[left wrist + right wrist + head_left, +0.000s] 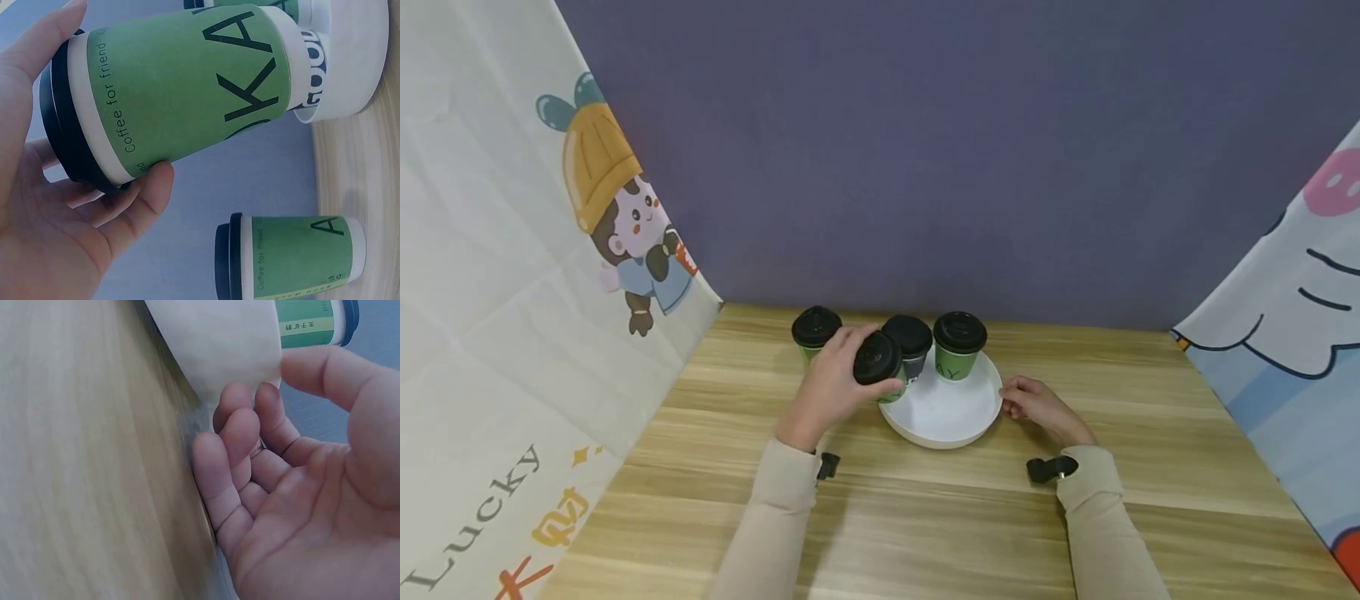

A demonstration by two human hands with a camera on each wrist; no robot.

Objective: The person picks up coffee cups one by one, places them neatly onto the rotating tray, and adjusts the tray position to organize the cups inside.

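My left hand [829, 385] grips a green paper coffee cup [187, 90] near its black lid [877, 358], thumb on one side and fingers on the other. The cup is tilted in the left wrist view, its base close to the rim of a white round plate [940, 421]. On that plate stand a dark cup [908, 335] and another green cup [956, 365], both with black lids. At the plate's right edge my right hand [1037, 407] pinches the rim, thumb on top and curled fingers against the outer wall [219, 344].
A further green lidded cup [816, 327] stands on the wooden table [925, 517], left of the plate and behind my left hand. A dark blue panel [925, 150] rises at the table's back. Printed white cloths hang at the left [490, 250] and right [1270, 308].
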